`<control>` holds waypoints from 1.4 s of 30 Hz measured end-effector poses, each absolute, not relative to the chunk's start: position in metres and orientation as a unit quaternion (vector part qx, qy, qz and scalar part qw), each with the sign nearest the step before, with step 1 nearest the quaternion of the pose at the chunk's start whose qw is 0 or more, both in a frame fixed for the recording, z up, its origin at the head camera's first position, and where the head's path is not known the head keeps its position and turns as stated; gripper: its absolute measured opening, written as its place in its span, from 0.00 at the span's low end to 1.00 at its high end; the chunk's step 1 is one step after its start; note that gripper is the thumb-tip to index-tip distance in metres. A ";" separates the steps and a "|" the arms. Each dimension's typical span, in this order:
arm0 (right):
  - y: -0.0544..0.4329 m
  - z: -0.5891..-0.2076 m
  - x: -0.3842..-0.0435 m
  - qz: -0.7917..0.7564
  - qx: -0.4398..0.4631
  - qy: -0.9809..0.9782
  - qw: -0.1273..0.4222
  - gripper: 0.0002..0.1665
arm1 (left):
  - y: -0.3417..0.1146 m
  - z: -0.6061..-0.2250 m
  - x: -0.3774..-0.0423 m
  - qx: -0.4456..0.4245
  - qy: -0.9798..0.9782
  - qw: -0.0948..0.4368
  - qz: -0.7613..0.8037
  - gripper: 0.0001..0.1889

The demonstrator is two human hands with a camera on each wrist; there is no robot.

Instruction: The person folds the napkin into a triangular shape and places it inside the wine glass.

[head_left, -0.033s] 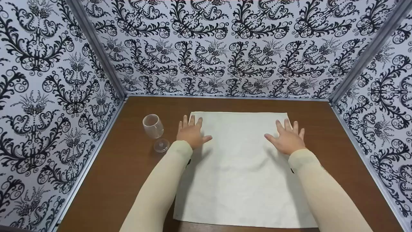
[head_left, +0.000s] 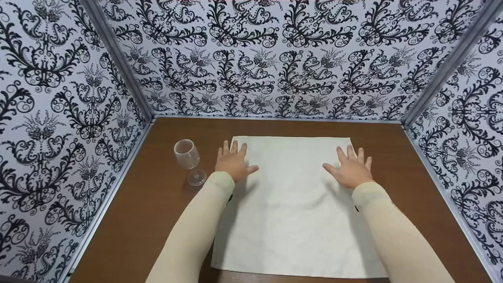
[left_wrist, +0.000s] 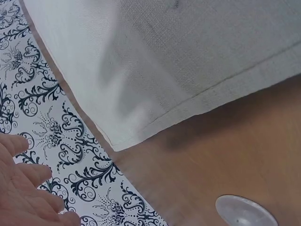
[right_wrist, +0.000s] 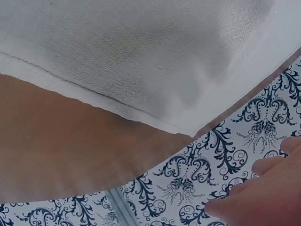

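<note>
A square white cloth [head_left: 292, 220] lies spread out flat, with a stitched hem along its side in both wrist views. Over its left edge, near the far left corner, is my left hand [head_left: 234, 163], fingers straight and spread. My right hand [head_left: 351, 169] is over the right edge near the far right corner, fingers spread likewise. Both hands hold nothing, and their shadows fall on the cloth apart from them. Left of the left hand stands a clear stemmed wine glass [head_left: 188, 154]; its round foot [left_wrist: 244, 212] shows in the left wrist view.
Under the cloth is a brown wooden table [head_left: 149, 208]. Walls with a black-and-white scroll pattern [head_left: 251, 59] enclose its back, left and right sides, with grey metal strips [head_left: 122, 63] at the corners.
</note>
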State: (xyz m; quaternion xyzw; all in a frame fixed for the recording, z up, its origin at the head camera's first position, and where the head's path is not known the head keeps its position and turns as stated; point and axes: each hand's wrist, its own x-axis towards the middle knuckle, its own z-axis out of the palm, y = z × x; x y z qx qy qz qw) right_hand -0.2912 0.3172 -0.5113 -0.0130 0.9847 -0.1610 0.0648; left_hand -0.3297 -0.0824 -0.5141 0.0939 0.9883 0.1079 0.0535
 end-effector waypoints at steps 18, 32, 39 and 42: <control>0.325 -0.536 -0.255 -0.163 -0.048 0.954 0.245 0.76 | -0.049 -0.535 -0.243 0.053 0.965 0.240 0.096 0.70; 0.327 -0.545 -0.259 -0.155 -0.058 0.958 0.232 0.78 | -0.039 -0.555 -0.253 0.020 0.968 0.242 0.061 0.79; 0.327 -0.544 -0.257 -0.157 -0.058 0.957 0.237 0.78 | -0.038 -0.555 -0.255 0.022 0.969 0.238 0.064 0.79; 0.327 -0.543 -0.257 -0.158 -0.056 0.955 0.243 0.79 | -0.039 -0.551 -0.256 0.020 0.968 0.239 0.069 0.80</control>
